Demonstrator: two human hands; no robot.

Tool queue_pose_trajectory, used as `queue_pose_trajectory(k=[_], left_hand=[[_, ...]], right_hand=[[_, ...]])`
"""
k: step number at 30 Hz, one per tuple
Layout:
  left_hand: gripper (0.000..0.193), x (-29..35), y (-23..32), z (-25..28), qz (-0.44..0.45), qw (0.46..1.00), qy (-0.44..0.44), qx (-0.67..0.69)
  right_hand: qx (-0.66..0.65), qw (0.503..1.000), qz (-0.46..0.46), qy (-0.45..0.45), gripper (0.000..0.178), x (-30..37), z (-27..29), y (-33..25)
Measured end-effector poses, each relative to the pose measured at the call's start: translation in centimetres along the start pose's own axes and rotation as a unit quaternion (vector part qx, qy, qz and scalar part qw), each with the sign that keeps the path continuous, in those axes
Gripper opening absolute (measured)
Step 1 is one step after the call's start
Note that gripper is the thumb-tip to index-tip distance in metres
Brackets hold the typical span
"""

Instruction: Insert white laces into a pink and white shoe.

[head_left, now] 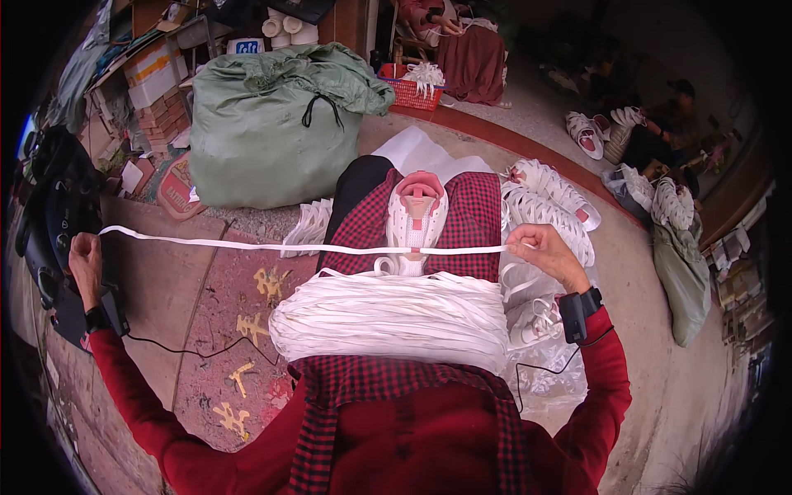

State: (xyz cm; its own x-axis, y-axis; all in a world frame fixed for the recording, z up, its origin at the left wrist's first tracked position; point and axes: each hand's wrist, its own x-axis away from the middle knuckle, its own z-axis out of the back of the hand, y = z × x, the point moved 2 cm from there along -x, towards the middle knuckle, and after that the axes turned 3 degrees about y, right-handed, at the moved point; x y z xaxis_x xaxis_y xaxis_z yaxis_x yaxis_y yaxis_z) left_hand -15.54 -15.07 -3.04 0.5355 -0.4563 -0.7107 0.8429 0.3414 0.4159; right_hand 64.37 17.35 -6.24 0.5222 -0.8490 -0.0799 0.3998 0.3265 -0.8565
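White lace (355, 248) crosses 1 shoe (417, 224), left hand (85, 261) to right hand (548, 254).

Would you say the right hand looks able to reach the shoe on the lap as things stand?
Probably yes: only the white lace, pinched in the right hand itself, crosses in front of the shoe, whose far end looks uncovered.

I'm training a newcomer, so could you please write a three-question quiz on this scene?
1. What do the left hand and right hand hold stretched between them?
2. Fill in: the green sack stands to the ___ of the pink-and-white sneaker.
3. True or false: the bundle of white laces lies nearer the person's torso than the sneaker does.
Key: 1. a white shoelace; 2. left; 3. true.
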Motion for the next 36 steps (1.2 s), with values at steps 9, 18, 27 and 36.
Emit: queue_pose_trajectory(k=[9,18,27,36], left_hand=[[0.01,9.6,35.1,-20.2,-0.054,0.832,-0.399,0.38],[0.035,18.3,45.0,-23.2,-0.356,0.783,-0.392,0.325],[0.016,10.7,32.2,-16.6,-0.522,0.837,-0.162,0.016],[0.026,0.2,7.8,3.9,-0.221,0.965,0.035,-0.139]], right_hand=[[0.399,0.842,0.153,0.33,0.025,3.8,10.7,1.0],[0.253,0.942,0.218,0.02,0.026,-2.8,-12.6,-1.8],[0.424,0.855,0.297,0.041,0.015,2.8,-1.9,1.8],[0.566,0.789,-0.013,0.24,0.016,18.6,14.6,4.7]])
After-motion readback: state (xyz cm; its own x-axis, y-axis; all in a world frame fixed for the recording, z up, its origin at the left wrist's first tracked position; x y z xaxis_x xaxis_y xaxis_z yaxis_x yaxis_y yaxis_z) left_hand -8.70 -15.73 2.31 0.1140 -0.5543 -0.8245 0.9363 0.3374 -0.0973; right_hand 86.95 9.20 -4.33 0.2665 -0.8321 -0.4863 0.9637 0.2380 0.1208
